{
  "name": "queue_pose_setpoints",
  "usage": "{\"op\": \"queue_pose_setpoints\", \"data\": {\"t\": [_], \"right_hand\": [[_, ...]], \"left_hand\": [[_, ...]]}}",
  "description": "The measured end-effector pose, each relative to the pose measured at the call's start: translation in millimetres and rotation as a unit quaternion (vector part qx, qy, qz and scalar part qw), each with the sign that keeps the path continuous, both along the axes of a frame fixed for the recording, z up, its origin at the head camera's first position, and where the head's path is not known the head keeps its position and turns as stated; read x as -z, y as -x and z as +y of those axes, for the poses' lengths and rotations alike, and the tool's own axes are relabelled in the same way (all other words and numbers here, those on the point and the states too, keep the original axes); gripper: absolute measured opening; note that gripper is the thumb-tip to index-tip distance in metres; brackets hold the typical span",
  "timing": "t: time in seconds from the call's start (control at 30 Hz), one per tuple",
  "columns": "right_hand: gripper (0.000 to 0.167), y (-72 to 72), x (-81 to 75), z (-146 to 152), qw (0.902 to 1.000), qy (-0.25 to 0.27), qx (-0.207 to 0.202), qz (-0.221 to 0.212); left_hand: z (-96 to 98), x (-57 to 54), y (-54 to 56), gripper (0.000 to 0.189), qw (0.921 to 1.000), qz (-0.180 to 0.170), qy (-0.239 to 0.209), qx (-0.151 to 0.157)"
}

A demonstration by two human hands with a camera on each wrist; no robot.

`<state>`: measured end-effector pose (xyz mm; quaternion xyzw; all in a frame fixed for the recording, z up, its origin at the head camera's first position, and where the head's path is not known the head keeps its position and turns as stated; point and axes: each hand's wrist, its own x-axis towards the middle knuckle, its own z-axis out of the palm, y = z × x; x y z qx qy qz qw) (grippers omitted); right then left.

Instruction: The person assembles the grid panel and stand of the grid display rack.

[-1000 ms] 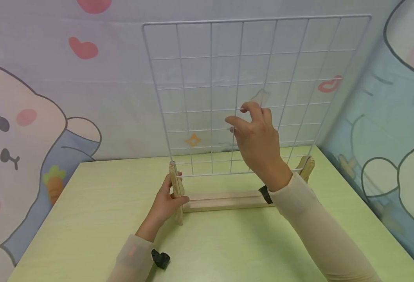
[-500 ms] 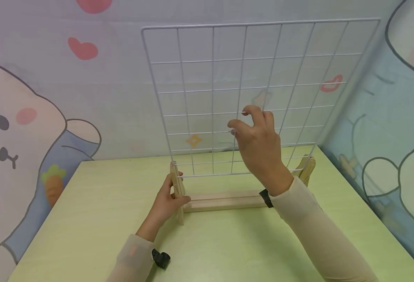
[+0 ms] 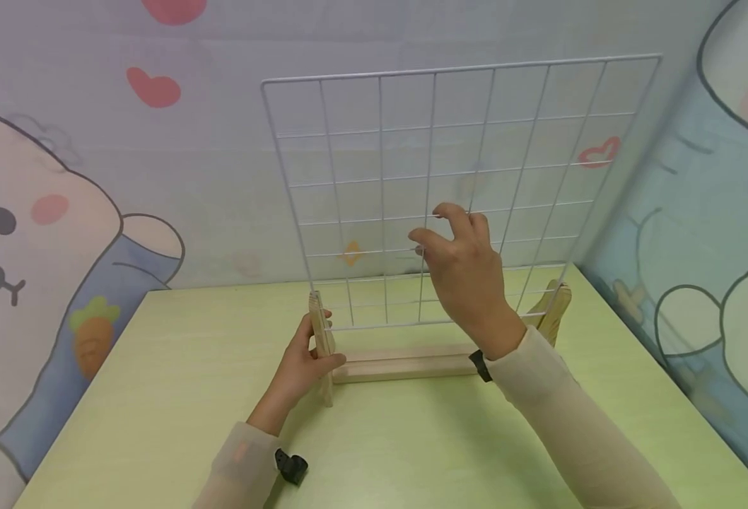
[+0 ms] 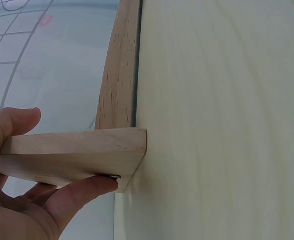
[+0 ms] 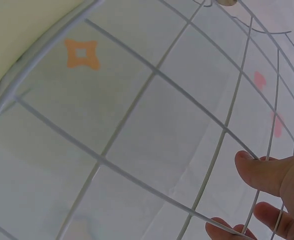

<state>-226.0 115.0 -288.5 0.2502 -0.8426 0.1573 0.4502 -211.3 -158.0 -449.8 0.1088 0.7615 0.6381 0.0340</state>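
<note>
A white wire grid panel (image 3: 434,72) stands above a wooden stand, leaning back. The right hand (image 3: 466,268) holds the panel near its middle, with thumb and fingers curled at the wires; the right wrist view shows the same right hand (image 5: 281,180) with fingers through the mesh. Low on the left, the left hand (image 3: 300,364) grips the stand's left side board (image 3: 321,329). In the left wrist view that side board (image 4: 72,155) sits between thumb and fingers. The panel's lower corners are close to both side boards; whether they touch is unclear.
A wooden crossbar (image 3: 406,369) links the left side board to the right one (image 3: 555,304). The stand rests on a pale wood-grain table (image 3: 189,375). Behind it hangs a cartoon-printed backdrop (image 3: 221,212), and a similar print covers the right side.
The panel's top edge has dropped, and its lower edge sits slightly lower. The right hand has moved down a little with it. The left hand stays on the side board.
</note>
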Motion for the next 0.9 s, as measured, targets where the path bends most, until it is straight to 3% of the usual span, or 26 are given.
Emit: {"op": "queue_pose_setpoints", "data": {"t": [0.5,0.9], "right_hand": [[0.027,-1.1,17.3,-1,1.0000,-0.003,-0.005,-0.001],[0.031,1.4,42.3,0,0.9999,-0.008,-0.006,0.007]], "left_hand": [[-0.5,0.1,-1.1,0.079,1.0000,0.003,0.001,-0.004],[0.6,-1.1,-2.5,0.078,1.0000,-0.001,0.003,-0.006]]}}
